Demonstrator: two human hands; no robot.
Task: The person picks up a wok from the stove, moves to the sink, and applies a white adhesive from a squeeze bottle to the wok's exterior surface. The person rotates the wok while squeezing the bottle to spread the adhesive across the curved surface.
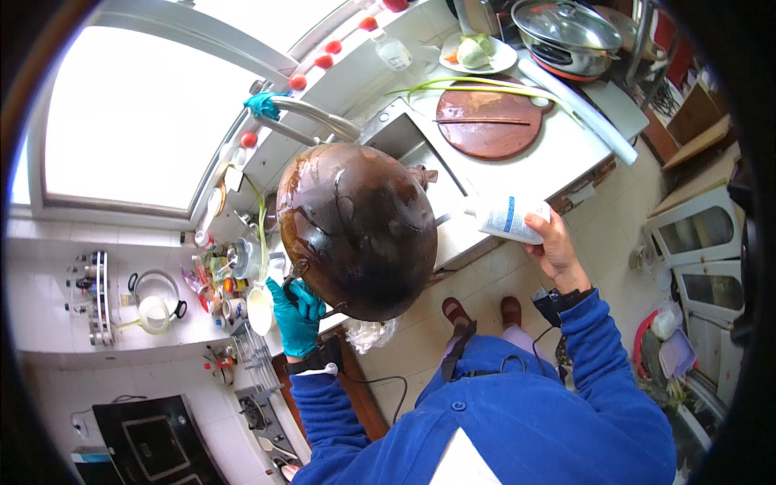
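A large dark wok [357,233] is tipped up over the sink, its wet, brown-stained underside facing me. My left hand [298,315], in a teal rubber glove, grips the wok by a loop handle at its lower left rim. In my bare right hand [551,248] is a white plastic bottle [509,218] with blue print, held on its side. The bottle's nozzle points left at the wok's right edge. Behind the wok, part of the steel sink [418,142] shows, with a brown cloth [424,176] beside it. The wok's inside is hidden.
A curved steel faucet [321,118] with a teal glove or cloth [264,105] stands behind the wok. Rightward lie a round wooden cutting board [485,136] with chopsticks, green onions [473,80], a plate with cabbage [476,51] and a lidded pot [564,36]. Jars and bowls crowd the left counter.
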